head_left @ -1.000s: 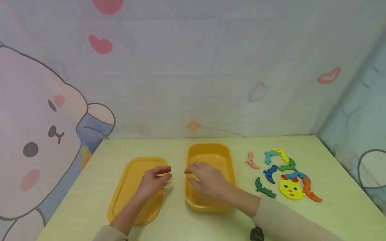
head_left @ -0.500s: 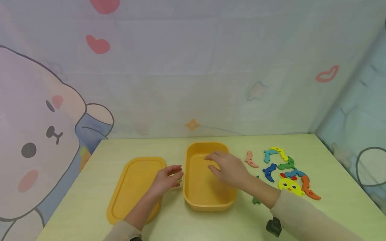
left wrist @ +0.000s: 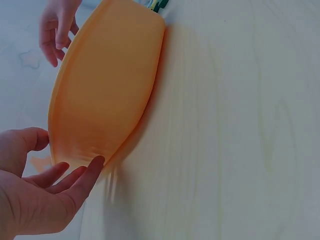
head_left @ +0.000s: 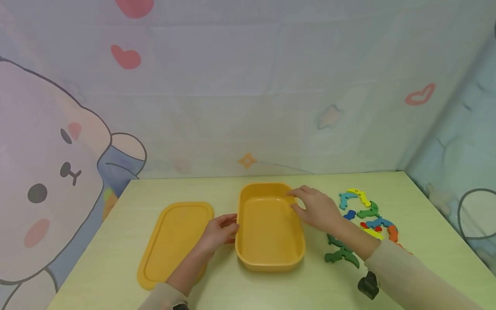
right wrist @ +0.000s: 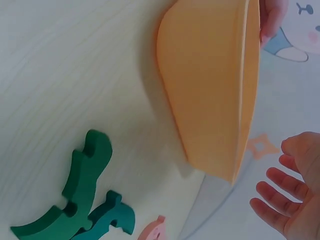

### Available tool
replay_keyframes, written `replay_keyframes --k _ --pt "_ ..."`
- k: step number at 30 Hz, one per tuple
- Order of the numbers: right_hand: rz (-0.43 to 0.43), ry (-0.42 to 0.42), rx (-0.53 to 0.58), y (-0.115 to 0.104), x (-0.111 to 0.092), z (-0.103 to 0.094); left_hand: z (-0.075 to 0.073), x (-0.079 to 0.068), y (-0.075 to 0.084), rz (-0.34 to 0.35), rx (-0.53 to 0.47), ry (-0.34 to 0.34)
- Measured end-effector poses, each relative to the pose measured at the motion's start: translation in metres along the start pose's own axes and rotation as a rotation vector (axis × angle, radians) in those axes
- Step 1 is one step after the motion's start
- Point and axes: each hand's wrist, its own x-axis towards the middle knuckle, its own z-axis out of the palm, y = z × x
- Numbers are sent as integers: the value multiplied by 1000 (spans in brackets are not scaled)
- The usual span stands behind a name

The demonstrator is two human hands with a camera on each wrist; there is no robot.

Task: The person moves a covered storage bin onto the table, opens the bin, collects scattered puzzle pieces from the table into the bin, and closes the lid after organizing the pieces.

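A yellow-orange plastic box (head_left: 270,232) stands upright on the table with nothing inside it. My left hand (head_left: 218,234) is at its left wall, fingers loosely bent; in the left wrist view the left hand's fingertips (left wrist: 95,162) meet the box wall. Over the box's far right corner hovers my right hand (head_left: 317,209), its fingers spread and relaxed. The right wrist view shows the right hand (right wrist: 292,187) apart from the box wall (right wrist: 210,85), holding nothing.
A matching yellow lid (head_left: 176,241) lies flat to the left. Several coloured curved puzzle pieces lie to the right, including a green one (head_left: 342,256), a yellow one (head_left: 360,196) and a pink one (right wrist: 154,231). A yellow face piece (head_left: 373,233) is partly behind the right arm.
My right hand has moved right, from above the box's middle to its far right rim. My left hand has moved right from over the lid to the box's left wall. The box stays put.
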Motion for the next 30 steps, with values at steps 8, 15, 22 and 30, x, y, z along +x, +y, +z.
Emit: replay_keyframes --k 8,15,22,30 --pt "79 -38 7 28 -2 2 2 -2 3 -13 -25 -13" --pt "137 -69 6 51 -5 6 1 -3 4 -24 -42 -17" --pt "235 -134 2 64 -10 9 2 -4 4 -9 -51 -19" --pt "308 -255 35 72 -12 17 2 -7 6 -13 -31 -9"
